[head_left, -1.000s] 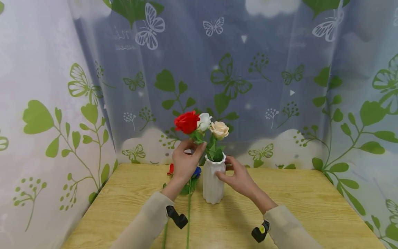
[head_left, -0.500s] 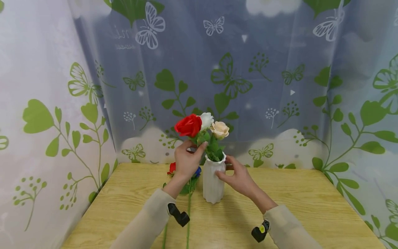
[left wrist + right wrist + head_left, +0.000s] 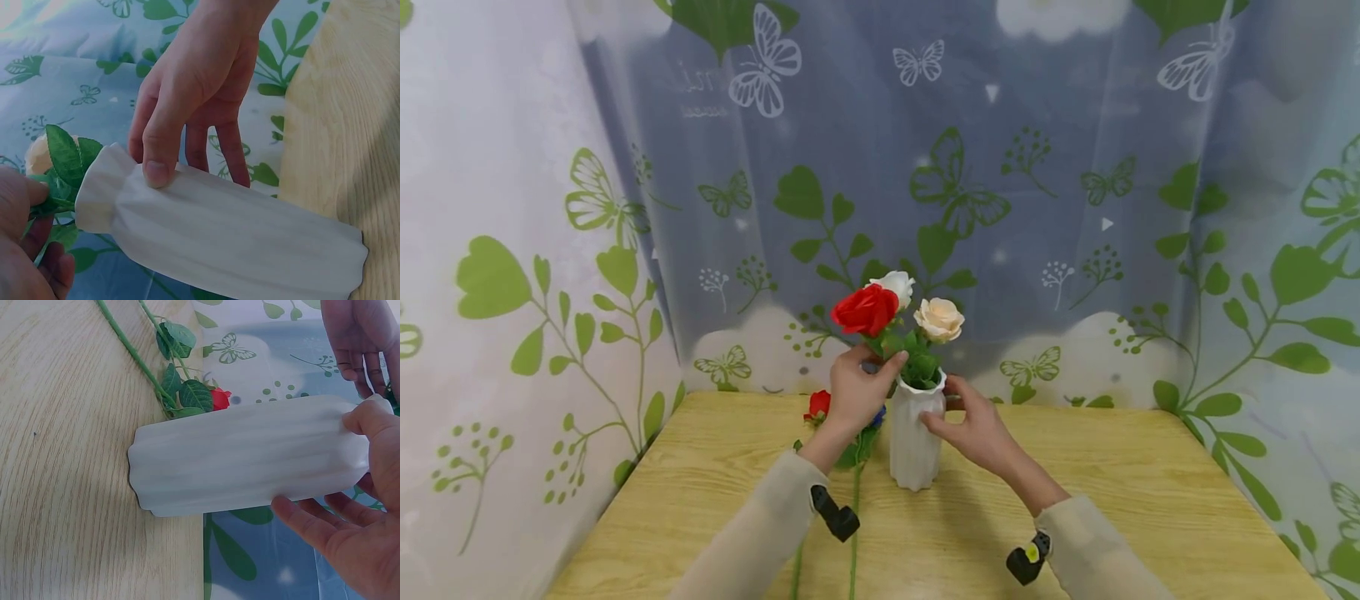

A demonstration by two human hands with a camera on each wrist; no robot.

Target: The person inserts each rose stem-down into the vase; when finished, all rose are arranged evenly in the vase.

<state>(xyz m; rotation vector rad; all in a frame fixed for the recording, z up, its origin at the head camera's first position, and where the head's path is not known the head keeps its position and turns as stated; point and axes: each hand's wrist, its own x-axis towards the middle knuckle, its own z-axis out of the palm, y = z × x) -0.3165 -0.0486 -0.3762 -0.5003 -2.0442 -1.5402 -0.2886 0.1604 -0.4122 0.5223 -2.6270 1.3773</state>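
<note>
The white fluted vase stands upright on the wooden table. My right hand grips it near its top, thumb on the near side, as the right wrist view also shows on the vase wall. Just left of the vase mouth, my left hand pinches the green stem of a red rose between thumb and fingers. A white rose rises behind the red one. The cream rose leans to the right above the vase. Green leaves crowd the mouth and hide the stem ends.
Behind my left forearm, a smaller red rose and a blue flower lie on the table, their long green stems running toward me. A patterned curtain encloses the table's back and sides.
My left hand has moved slightly right and down, bringing the red rose lower and closer to the vase. The cream rose has shifted a little right. My right hand stays on the vase.
</note>
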